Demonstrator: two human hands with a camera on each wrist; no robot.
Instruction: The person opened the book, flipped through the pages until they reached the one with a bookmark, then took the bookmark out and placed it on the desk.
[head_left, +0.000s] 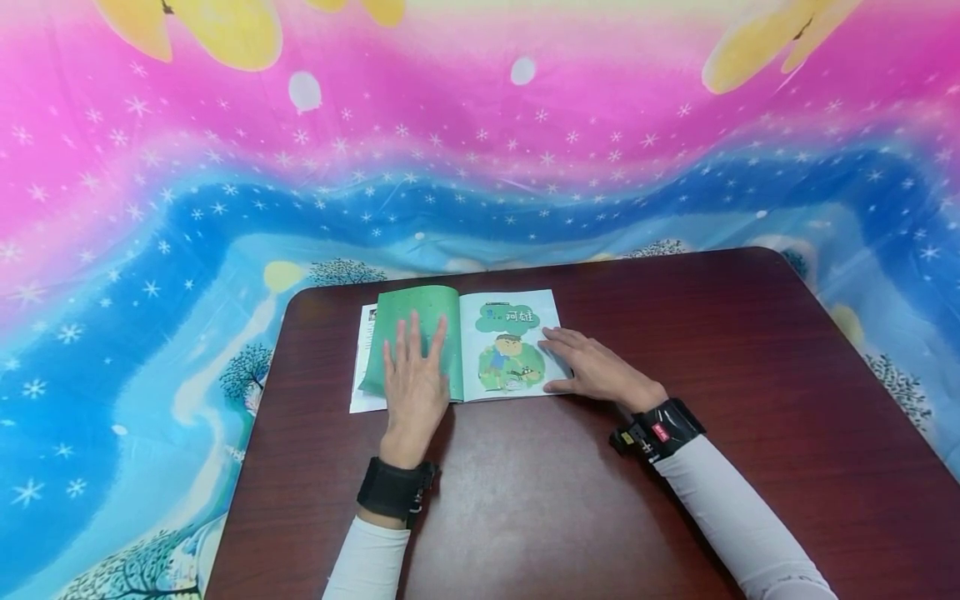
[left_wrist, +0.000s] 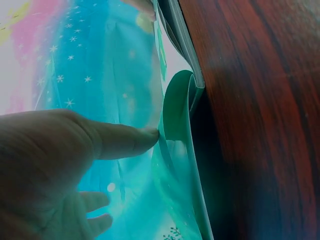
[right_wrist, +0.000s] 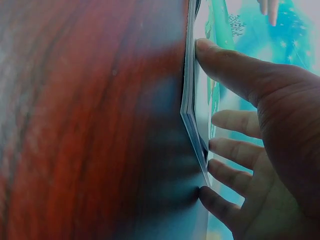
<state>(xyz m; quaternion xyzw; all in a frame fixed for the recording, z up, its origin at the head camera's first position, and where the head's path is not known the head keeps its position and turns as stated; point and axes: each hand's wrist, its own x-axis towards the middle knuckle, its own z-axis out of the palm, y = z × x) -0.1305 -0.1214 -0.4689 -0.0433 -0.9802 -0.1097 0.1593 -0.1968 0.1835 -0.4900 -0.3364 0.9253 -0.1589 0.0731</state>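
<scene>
An open picture book point(head_left: 510, 304) lies near the far side of the table. Its right page shows a cartoon figure in a cap on a green patch. On the left, a green page point(head_left: 408, 304) covers most of a white cover flap point(head_left: 362, 396). My left hand point(head_left: 416, 392) is spread over the green page, and its thumb touches that page in the left wrist view, where the page bows up near the spine. My right hand point(head_left: 600, 367) rests at the book's right edge, with its fingertips and thumb on the page and fingers loosely extended.
The book lies on a dark reddish-brown wooden table point(head_left: 525, 500) with rounded far corners. Behind it hangs a pink and blue patterned cloth point(head_left: 480, 167) with snowflakes and trees. Each wrist wears a black strap point(head_left: 393, 487) over or beside a white sleeve point(head_left: 742, 517).
</scene>
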